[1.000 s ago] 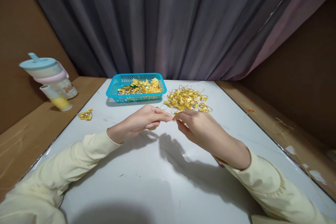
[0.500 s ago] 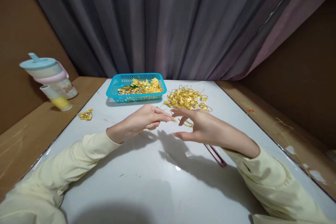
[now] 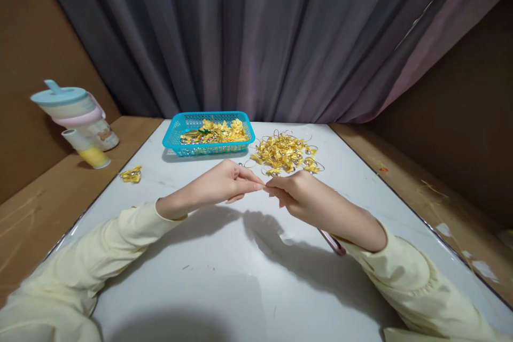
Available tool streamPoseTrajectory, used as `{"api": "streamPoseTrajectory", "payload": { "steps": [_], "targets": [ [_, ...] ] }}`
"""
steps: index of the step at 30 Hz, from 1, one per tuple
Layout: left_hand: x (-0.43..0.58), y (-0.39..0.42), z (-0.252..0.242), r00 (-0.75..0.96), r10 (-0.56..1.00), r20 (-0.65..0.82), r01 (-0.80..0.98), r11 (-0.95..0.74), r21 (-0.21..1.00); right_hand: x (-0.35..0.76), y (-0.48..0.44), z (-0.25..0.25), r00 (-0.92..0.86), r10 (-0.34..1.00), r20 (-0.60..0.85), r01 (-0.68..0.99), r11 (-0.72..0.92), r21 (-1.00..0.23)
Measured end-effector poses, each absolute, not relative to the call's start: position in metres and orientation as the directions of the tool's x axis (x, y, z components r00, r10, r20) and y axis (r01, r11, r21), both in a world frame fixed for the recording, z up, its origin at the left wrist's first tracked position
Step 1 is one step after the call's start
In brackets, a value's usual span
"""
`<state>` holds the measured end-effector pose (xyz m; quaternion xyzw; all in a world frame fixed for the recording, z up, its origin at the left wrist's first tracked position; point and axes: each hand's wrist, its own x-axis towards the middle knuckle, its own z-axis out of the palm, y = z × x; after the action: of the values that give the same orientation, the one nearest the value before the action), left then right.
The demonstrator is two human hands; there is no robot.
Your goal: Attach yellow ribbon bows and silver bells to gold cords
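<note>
Over the middle of the white table (image 3: 224, 283), my left hand (image 3: 224, 183) and my right hand (image 3: 302, 195) meet at the fingertips. Both are closed in a pinch, and what lies between the fingertips is too small and hidden to make out. Just beyond my right hand is a pile of yellow ribbon pieces with silver bells and thin gold loops (image 3: 282, 150). Behind my left hand stands a blue mesh basket (image 3: 208, 150) holding more yellow pieces (image 3: 224, 131). A pink tool (image 3: 333, 243) lies partly under my right wrist.
A small yellow cluster (image 3: 131, 174) lies at the table's left edge. On the brown surface to the left stand a tumbler with a blue lid (image 3: 60, 96) and a yellow-and-white cylinder (image 3: 91, 154). A grey curtain (image 3: 248, 37) hangs behind the table.
My right hand's spread fingers have closed and now touch my left fingertips. The small yellowish item seen at my left fingertips is now hidden, and my left hand has turned slightly.
</note>
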<state>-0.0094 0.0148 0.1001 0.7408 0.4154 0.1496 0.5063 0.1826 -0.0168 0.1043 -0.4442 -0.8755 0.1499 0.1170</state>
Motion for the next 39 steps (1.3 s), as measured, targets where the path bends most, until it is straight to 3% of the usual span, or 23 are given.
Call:
{"api": "streamPoseTrajectory", "payload": {
  "steps": [3,7,13,17,21,39],
  "targets": [
    [-0.011,0.013,0.104,0.618,0.766,-0.179,0.488,-0.195,0.851,0.187,-0.012,0.112,-0.615,0.788,-0.031,0.679,0.509,-0.529],
    [-0.013,0.012,0.108,0.608,0.778,-0.162,0.512,-0.228,0.828,0.196,0.0,0.117,-0.657,0.718,-0.23,0.562,0.263,-0.784],
    [-0.015,0.011,0.113,0.6,0.784,-0.159,0.523,-0.234,0.819,0.21,0.018,0.109,-0.779,0.559,-0.283,0.381,0.065,-0.922],
    [-0.017,0.013,0.112,0.603,0.784,-0.15,0.515,-0.238,0.823,0.213,0.027,0.101,-0.824,0.489,-0.286,0.286,-0.076,-0.955],
    [-0.017,0.015,0.112,0.603,0.784,-0.145,0.51,-0.239,0.826,0.208,0.027,0.1,-0.809,0.483,-0.334,0.291,-0.164,-0.942],
    [-0.018,0.012,0.12,0.54,0.831,-0.134,0.518,-0.202,0.831,0.204,0.027,0.09,-0.812,0.503,-0.297,0.19,-0.253,-0.949]
  ]
}}
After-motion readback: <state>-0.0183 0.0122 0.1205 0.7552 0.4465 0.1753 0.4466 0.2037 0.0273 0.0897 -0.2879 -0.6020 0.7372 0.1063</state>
